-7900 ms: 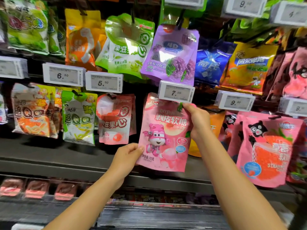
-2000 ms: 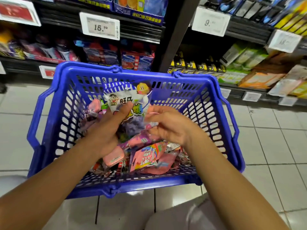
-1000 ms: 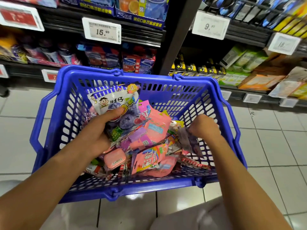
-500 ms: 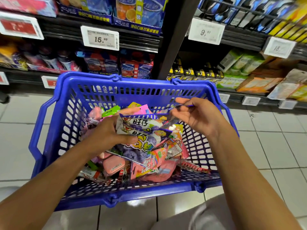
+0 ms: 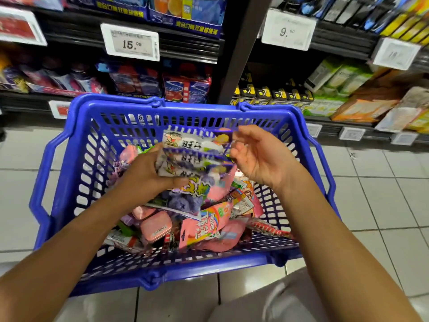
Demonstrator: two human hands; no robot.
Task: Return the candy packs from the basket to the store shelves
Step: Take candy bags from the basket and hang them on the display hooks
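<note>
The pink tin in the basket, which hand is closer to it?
Left. The left hand, gripping purple candy packs, is just above the pink tin. The right hand is higher and off to the right, over the blue basket.

Blurred beyond reading: far-right price tag (image 5: pixel 396 53); cut off at left edge: red tag (image 5: pixel 19 27); buried under purple packs (image 5: pixel 192 159): left hand (image 5: pixel 148 173) fingertips.
</note>
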